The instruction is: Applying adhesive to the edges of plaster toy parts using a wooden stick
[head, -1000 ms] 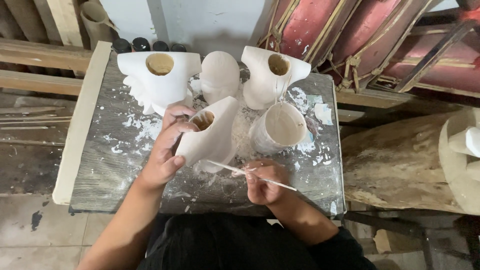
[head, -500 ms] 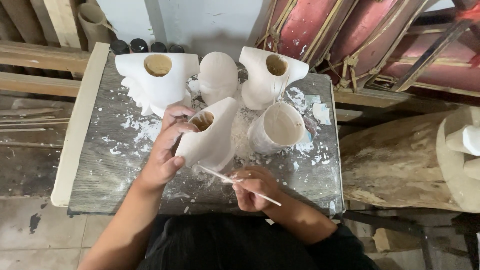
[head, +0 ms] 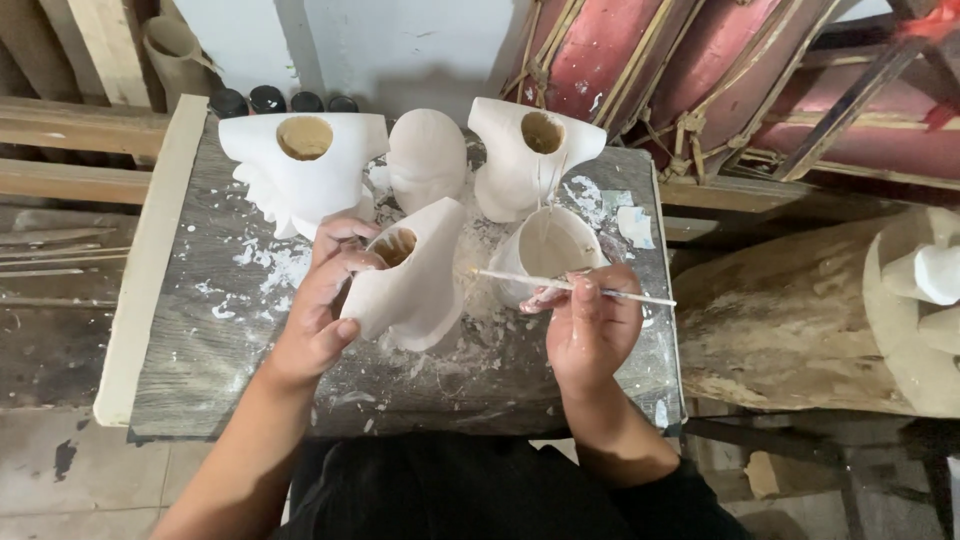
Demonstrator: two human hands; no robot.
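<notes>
Your left hand point(head: 318, 315) grips the white plaster cast point(head: 410, 275) on the counter point(head: 200, 340), the fingers point(head: 345, 262) clenched around its rim next to the round brown opening, the thumb below on its side. The cast leans tilted, its mouth up and to the left, just as it did a second ago, so only the right side has changed.

Your right hand point(head: 592, 325) has come up from the near edge of the counter and now stands beside the white cup point(head: 545, 250). Its fingers pinch the thin stick point(head: 570, 287), which lies almost level, the pale tip pointing left toward the cast but not touching it. I judge that you are between strokes, with the stick ready and not yet at work on the surface.

The cast looks matt, chalky and smooth, with a rough brown inside. Behind it stand three more white pieces: a wide piece point(head: 300, 175) with a hole, a rounded piece point(head: 425, 160), and a curved piece point(head: 525, 160) with a hole. The counter is grey, worn wood, covered with white crumbs and dust.
</notes>
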